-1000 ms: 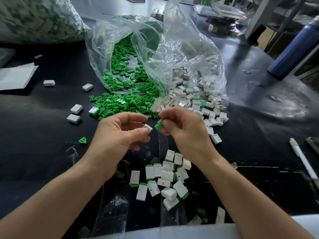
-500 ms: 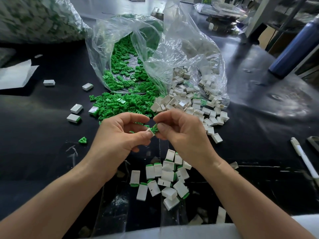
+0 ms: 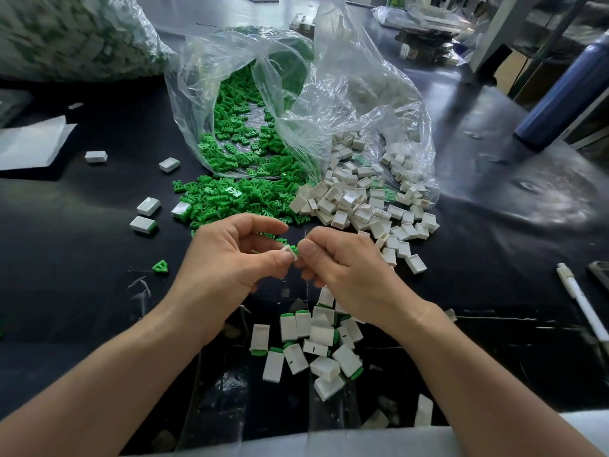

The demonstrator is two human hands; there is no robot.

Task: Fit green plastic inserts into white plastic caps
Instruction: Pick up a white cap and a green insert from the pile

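Note:
My left hand (image 3: 230,255) pinches a small white cap (image 3: 287,250) between thumb and fingers. My right hand (image 3: 342,268) pinches a green insert (image 3: 293,249) and holds it against the cap's opening; the two parts touch. Most of both parts is hidden by my fingertips. Beyond my hands lies a heap of loose green inserts (image 3: 237,202) spilling from a clear plastic bag (image 3: 296,103), and to its right a heap of empty white caps (image 3: 365,202). Below my hands sits a pile of several fitted caps (image 3: 316,344) with green edges showing.
Stray caps (image 3: 145,212) and a single green insert (image 3: 160,267) lie at the left on the black table (image 3: 66,258). A white pen (image 3: 581,301) lies at the right edge, a blue bottle (image 3: 560,94) stands at the back right, and white paper (image 3: 29,146) at the far left.
My hands have closed together: the green insert in my right hand moved left from a gap beside the cap to touching it. Both hands drifted slightly left.

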